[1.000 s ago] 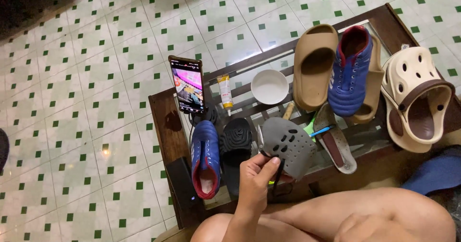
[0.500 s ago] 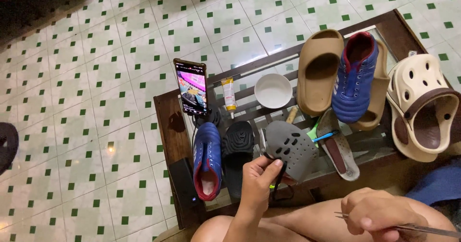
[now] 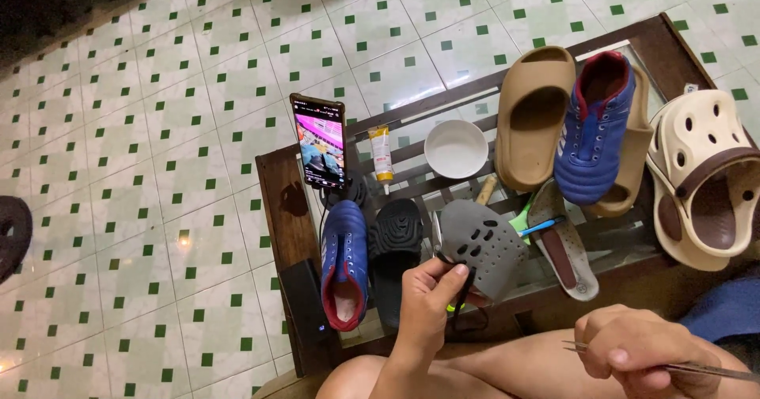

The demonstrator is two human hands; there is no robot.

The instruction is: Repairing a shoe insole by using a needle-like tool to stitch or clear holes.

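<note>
Left hand pinched on grey clog; right hand clamped on thin metal tool, tip cut off.

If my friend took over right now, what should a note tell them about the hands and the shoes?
Left hand: grips the grey perforated clog at its edge, over the table.
Right hand: holds a thin metal tool, apart from the clog.
Nearby: blue shoe, black sandal, glue tube, white bowl, propped phone.
Done: clog picked up, tool in hand.
Left: tool has not yet touched the clog.
</note>
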